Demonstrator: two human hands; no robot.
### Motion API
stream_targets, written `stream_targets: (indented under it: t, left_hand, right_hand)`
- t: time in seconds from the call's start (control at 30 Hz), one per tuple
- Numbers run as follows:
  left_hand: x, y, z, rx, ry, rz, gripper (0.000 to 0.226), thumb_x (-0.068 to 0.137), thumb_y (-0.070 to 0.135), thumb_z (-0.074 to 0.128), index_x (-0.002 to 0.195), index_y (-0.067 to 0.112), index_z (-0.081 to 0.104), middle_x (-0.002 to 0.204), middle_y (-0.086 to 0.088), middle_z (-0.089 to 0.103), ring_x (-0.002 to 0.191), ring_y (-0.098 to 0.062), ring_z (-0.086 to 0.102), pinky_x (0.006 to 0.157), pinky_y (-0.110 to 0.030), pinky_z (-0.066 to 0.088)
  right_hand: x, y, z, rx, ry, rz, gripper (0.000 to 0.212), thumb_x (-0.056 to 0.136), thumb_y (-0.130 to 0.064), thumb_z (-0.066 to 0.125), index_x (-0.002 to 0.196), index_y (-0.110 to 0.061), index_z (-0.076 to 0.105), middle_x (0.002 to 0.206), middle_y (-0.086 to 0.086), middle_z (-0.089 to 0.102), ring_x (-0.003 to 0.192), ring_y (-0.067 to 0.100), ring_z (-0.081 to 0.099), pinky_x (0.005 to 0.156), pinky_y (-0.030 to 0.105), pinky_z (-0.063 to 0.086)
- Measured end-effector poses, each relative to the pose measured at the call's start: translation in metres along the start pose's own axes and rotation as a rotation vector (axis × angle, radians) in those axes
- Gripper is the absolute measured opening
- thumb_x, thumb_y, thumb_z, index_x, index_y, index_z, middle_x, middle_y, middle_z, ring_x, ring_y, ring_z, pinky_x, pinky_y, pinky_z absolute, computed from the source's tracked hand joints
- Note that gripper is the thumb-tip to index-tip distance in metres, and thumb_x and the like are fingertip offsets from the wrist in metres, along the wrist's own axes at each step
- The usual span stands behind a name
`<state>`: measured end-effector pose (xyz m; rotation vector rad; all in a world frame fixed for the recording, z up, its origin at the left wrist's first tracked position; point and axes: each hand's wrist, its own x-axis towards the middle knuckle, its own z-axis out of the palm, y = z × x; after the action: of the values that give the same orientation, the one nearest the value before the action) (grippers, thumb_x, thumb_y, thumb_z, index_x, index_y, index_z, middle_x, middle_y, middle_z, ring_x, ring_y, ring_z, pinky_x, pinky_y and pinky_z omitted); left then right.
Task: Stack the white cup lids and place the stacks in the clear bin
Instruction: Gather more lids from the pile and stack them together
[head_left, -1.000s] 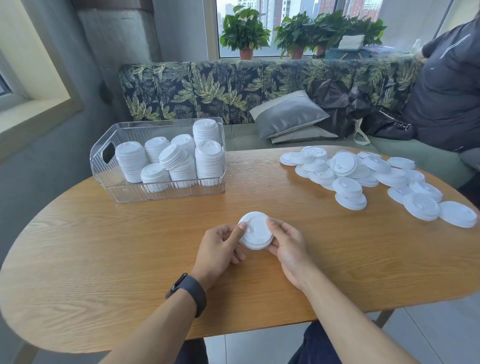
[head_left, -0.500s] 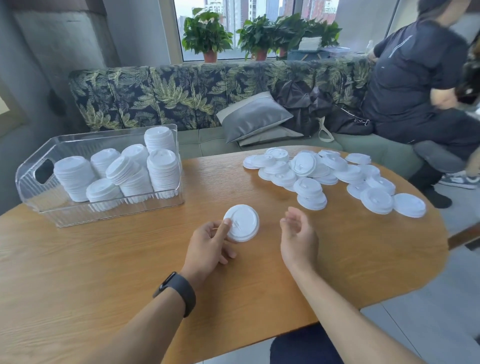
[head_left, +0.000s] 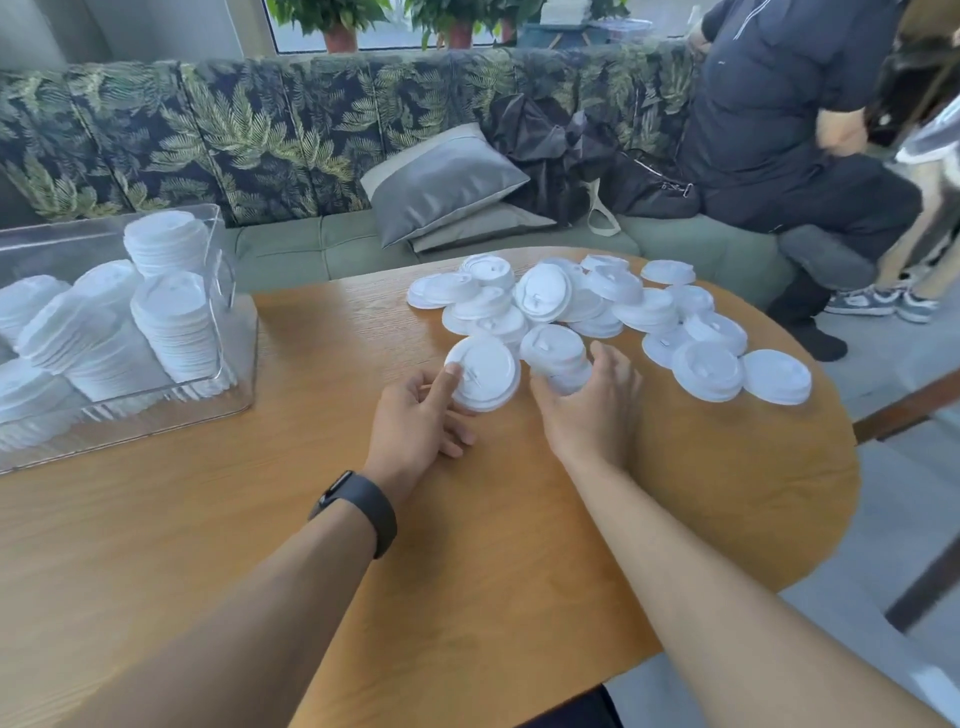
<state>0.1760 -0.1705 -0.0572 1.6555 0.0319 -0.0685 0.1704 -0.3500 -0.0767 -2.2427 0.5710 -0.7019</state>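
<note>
The left hand (head_left: 415, 415) holds a round white plastic cup lid (head_left: 483, 371) at its near edge, thumb on top and fingers beneath, just above the oval wooden bench (head_left: 467, 545). The right hand (head_left: 592, 410) curls its grip around a short stack of white lids (head_left: 558, 356) at the near edge of the loose pile; whether that stack is lifted or resting cannot be told. The two hands lie just beside each other. Beyond them, the loose pile of white lids (head_left: 623, 312) spreads across the far right of the bench, unstacked and overlapping. At the left, the clear plastic bin (head_left: 228, 291) already contains several tall lid stacks (head_left: 176, 322). Judged progress: roughly half complete; the loose pile remains to be stacked and binned.
</note>
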Motion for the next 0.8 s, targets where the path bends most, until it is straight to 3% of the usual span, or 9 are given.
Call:
stream_targets:
  t: [0.2,0.37,0.47,0.6,0.73,0.8]
  left_hand:
    - [0.027,0.001,0.012,-0.003,0.026,0.014,0.042,0.104,0.041,0.059,0.111,0.000,0.064,0.088,-0.029,0.073,0.058,-0.029,0.069,0.045,-0.030,0.053]
    - [0.030,0.002,0.012,-0.054,0.041,0.024,0.036,0.104,0.041,0.060,0.106,0.005,0.066,0.092,-0.033,0.071,0.056,-0.025,0.067,0.046,-0.028,0.052]
    - [0.023,0.002,0.009,-0.097,0.074,0.031,0.035,0.103,0.040,0.061,0.103,0.005,0.065,0.094,-0.036,0.069,0.055,-0.025,0.066,0.047,-0.029,0.052]
    - [0.007,0.003,-0.001,-0.157,0.089,0.008,0.036,0.104,0.038,0.061,0.103,0.002,0.063,0.083,-0.036,0.067,0.052,-0.023,0.066,0.049,-0.032,0.053]
    - [-0.017,0.001,-0.013,-0.198,0.073,-0.014,0.041,0.107,0.036,0.056,0.110,-0.005,0.061,0.083,-0.032,0.071,0.053,-0.024,0.066,0.049,-0.031,0.053]
    - [-0.030,-0.001,-0.025,-0.234,0.077,-0.017,0.038,0.108,0.035,0.054,0.103,-0.003,0.059,0.075,-0.026,0.073,0.057,-0.029,0.066,0.052,-0.032,0.054]
  right_hand:
    - [0.030,0.003,0.012,-0.051,-0.030,-0.011,0.088,0.079,-0.070,0.068,0.143,-0.011,0.051,0.150,0.006,0.047,0.141,0.026,0.036,0.119,0.041,0.031]
    - [0.032,0.004,0.014,-0.065,-0.040,-0.037,0.079,0.083,-0.072,0.065,0.138,-0.017,0.058,0.151,0.005,0.044,0.143,0.025,0.032,0.121,0.039,0.027]
    - [0.027,0.002,0.010,0.054,0.021,-0.061,0.073,0.079,-0.071,0.069,0.130,-0.019,0.060,0.143,0.002,0.051,0.137,0.025,0.038,0.117,0.042,0.031]
    - [0.007,-0.003,-0.002,0.252,0.104,-0.162,0.070,0.078,-0.061,0.078,0.130,-0.020,0.057,0.130,-0.005,0.057,0.125,0.019,0.043,0.104,0.029,0.037]
    - [-0.021,-0.014,-0.014,0.333,0.017,-0.284,0.068,0.081,-0.041,0.086,0.138,-0.020,0.053,0.130,-0.013,0.056,0.120,0.001,0.047,0.094,0.009,0.038]
    - [-0.035,-0.018,-0.015,0.357,-0.010,-0.328,0.064,0.084,-0.026,0.084,0.140,-0.020,0.054,0.134,-0.007,0.061,0.120,0.004,0.055,0.096,0.019,0.049]
